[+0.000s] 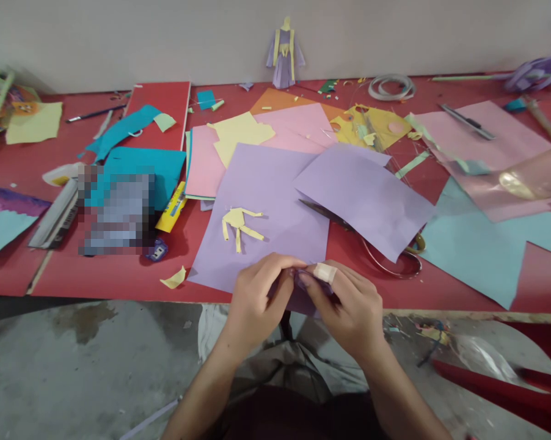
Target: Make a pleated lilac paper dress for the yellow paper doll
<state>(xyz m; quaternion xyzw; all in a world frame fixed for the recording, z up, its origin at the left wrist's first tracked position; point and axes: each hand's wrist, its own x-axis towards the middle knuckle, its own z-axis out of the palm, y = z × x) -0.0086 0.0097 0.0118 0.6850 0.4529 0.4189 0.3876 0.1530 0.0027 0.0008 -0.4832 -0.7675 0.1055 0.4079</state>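
My left hand (265, 286) and my right hand (346, 302) meet at the table's front edge, fingers pinched together on a small piece of purple paper (298, 276). Most of that piece is hidden by my fingers. White tape wraps one finger of my right hand. Just beyond my hands, a pale yellow paper figure (241, 227) without a head lies on a large lilac sheet (275, 183). To the right, another lilac sheet (367, 195) partly covers a pair of scissors (324, 211).
A paper doll in purple and yellow (284, 55) leans on the wall. Left are a yellow box (171, 208), a teal sheet (165, 168) and a grey utility knife blade pack (58, 211). Right are a craft knife (468, 121), a tape roll (391, 87) and a light blue sheet (477, 244).
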